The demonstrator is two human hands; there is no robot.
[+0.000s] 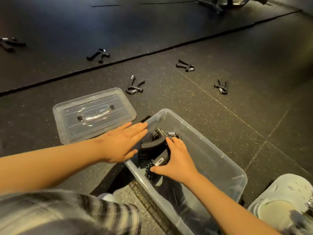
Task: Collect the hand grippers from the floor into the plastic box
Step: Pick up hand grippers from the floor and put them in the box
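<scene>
**Inspector:** Risk?

**Examiner:** Right hand (176, 160): grip clamped on grippers (152, 146) stacked at the left end of the box (220, 153). Left hand (122, 141): flat, holding nothing. In my judgement the springs could snag on release and drag one gripper out. Loose grippers (134, 85) remain on the floor (203, 107).

**Inspector:** Orientation?

**Examiner:** Top one's long axis follows the end wall, with the spring head pointing away and the handles towards the person.

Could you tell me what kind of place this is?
Most likely a gym. The floor is speckled rubber tiles with a black mat beside them, hand grippers lie scattered on it, and the metal base of some equipment shows at the top edge.
</scene>
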